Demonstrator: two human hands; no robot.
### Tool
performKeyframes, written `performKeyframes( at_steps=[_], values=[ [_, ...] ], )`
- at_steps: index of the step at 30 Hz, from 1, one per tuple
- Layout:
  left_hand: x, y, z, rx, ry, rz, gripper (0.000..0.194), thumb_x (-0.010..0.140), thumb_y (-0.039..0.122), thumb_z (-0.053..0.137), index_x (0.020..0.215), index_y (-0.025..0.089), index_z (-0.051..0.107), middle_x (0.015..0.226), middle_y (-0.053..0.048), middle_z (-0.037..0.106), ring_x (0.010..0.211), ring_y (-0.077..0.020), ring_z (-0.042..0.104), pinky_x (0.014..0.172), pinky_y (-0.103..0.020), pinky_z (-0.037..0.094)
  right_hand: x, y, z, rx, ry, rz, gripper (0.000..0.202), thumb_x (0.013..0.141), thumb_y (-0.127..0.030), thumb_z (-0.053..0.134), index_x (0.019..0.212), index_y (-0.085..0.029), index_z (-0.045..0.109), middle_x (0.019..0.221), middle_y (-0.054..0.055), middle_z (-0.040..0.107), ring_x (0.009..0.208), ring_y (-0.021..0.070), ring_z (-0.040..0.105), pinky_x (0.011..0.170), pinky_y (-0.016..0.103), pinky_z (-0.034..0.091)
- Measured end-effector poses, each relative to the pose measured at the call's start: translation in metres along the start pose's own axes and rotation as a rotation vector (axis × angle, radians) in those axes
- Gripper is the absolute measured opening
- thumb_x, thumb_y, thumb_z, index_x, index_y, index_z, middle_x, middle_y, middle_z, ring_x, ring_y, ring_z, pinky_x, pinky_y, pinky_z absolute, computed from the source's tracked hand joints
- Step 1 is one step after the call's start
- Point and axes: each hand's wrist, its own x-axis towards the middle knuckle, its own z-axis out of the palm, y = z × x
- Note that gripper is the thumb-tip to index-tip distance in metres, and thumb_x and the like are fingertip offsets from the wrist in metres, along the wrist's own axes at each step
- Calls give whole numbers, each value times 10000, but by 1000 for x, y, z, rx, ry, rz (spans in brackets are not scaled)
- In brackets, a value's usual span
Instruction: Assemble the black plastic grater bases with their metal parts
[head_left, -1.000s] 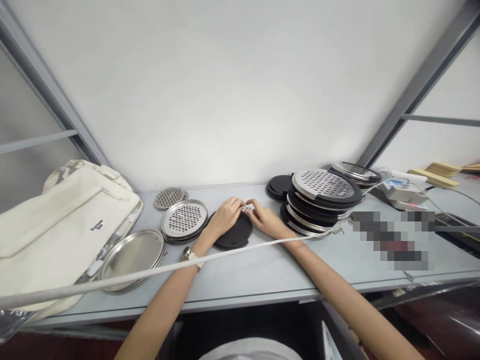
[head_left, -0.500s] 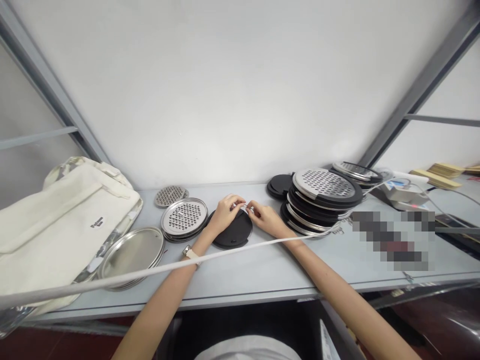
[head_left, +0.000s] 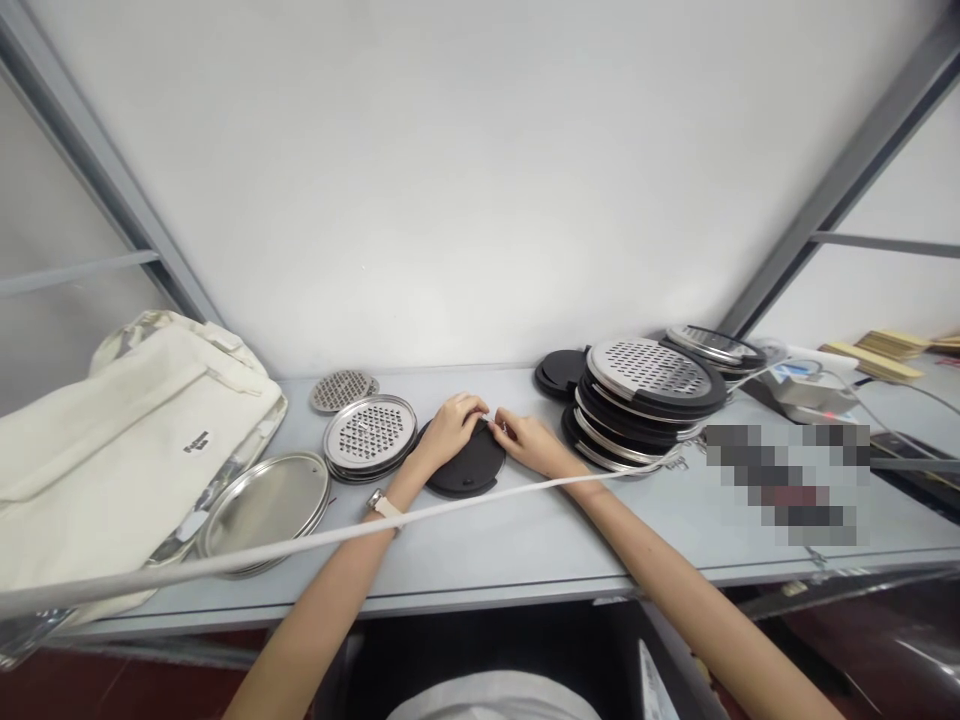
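A round black disc (head_left: 469, 462) with a small hole near its front edge lies on the grey shelf. At its far edge my left hand (head_left: 453, 424) pinches with thumb and fingertips, and my right hand (head_left: 523, 438) pinches close beside it. A small shiny metal piece shows between the two sets of fingertips; it is too small to name. Left of the disc sits a stack of round metal grater plates (head_left: 371, 432). To the right stands a tall stack of grater discs with black rims (head_left: 645, 375).
Plain round metal plates (head_left: 262, 510) and a cream cloth bag (head_left: 150, 430) lie at the left. Small perforated discs (head_left: 341, 391) are at the back. A white cord (head_left: 450, 512) crosses before my wrists. A grey box device (head_left: 810, 385) stands at the right.
My fingertips have shifted very slightly at the disc's far edge, with the right hand's fingers a little lower. Nothing else has visibly moved.
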Motion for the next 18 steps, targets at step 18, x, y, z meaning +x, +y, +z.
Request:
performKeyframes(
  at_steps=[18],
  values=[
    [-1,5,-3,167,-54,75,157,905,130,423,890,182,571,895,-35,569,880,-167,541,824,-297,433,2,-3,-1,-127,-81,5,360,991,-343,218,1101,-195,527,775,43,668,702,160,615,623,224,315]
  ],
)
